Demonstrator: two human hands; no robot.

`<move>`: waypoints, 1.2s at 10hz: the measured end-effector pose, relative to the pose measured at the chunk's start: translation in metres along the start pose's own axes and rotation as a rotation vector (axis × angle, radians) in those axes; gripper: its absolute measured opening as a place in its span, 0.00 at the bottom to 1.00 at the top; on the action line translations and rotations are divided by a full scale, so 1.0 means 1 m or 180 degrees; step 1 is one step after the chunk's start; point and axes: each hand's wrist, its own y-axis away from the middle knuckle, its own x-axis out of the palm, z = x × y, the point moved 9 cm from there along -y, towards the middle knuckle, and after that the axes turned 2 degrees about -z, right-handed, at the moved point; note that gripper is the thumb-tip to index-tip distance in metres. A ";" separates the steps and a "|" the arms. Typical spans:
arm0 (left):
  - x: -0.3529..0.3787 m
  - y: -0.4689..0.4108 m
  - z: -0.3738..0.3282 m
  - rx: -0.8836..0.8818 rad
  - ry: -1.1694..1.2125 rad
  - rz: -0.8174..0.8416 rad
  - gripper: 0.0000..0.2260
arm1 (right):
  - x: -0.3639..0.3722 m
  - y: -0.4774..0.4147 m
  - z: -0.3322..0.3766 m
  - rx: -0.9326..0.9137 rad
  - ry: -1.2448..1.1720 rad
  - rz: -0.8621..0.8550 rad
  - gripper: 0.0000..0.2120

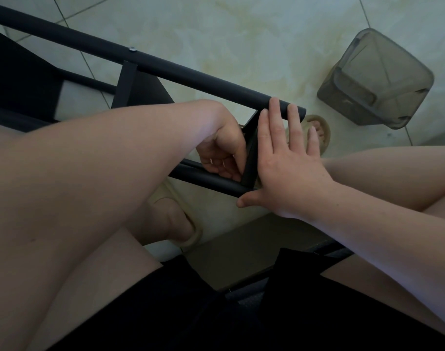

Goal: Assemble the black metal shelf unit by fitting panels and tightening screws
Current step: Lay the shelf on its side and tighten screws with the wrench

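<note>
Right hand [289, 171], fingers straight, braces the end panel [250, 153]; at its nine o'clock, left hand [221, 150] pinches it, probably aligning.

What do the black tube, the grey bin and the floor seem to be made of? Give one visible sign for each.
The tube: probably painted metal; even matt black coat, silver screw head set into it.
The bin: plastic; smoky grey, see-through, rounded moulded corners.
The floor: glazed tile, likely ceramic; pale marbled pattern, soft sheen, straight grout lines.
</note>
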 end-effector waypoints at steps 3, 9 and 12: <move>0.002 0.001 -0.008 0.0097 0.0105 -0.0010 0.07 | 0.000 0.000 0.000 -0.0008 0.0008 -0.0009 0.72; -0.003 -0.002 -0.005 0.0131 0.0055 -0.0096 0.05 | 0.000 0.000 0.000 0.0002 0.0000 -0.0010 0.72; -0.001 -0.002 -0.012 0.0336 0.0153 -0.0104 0.07 | 0.000 -0.001 0.000 0.0002 0.0009 -0.0031 0.72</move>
